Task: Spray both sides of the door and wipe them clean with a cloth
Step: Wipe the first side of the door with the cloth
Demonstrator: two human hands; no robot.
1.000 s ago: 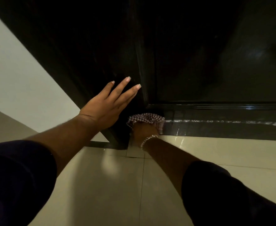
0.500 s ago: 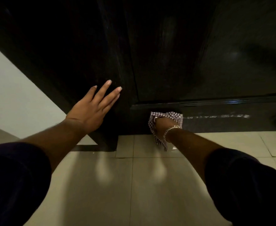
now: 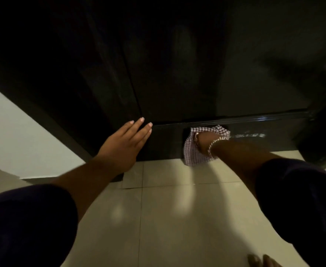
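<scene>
The dark glossy door (image 3: 177, 74) fills the upper part of the view, its bottom rail just above the floor. My left hand (image 3: 125, 145) lies flat and open against the door's lower left part, fingers together and pointing up. My right hand (image 3: 206, 142), with a bracelet on the wrist, presses a red-and-white checked cloth (image 3: 192, 155) against the bottom rail. Pale streaks (image 3: 249, 135) show on the rail to the right of the cloth. No spray bottle is in view.
Cream floor tiles (image 3: 168, 218) stretch below the door. A white wall (image 3: 19, 135) with a dark skirting runs at the left. Toes (image 3: 262, 261) show at the bottom right edge. A dark frame or edge (image 3: 324, 132) stands at the far right.
My right hand has slid the cloth to the right along the door's bottom rail. The view has shifted right, and my left hand stays flat on the door.
</scene>
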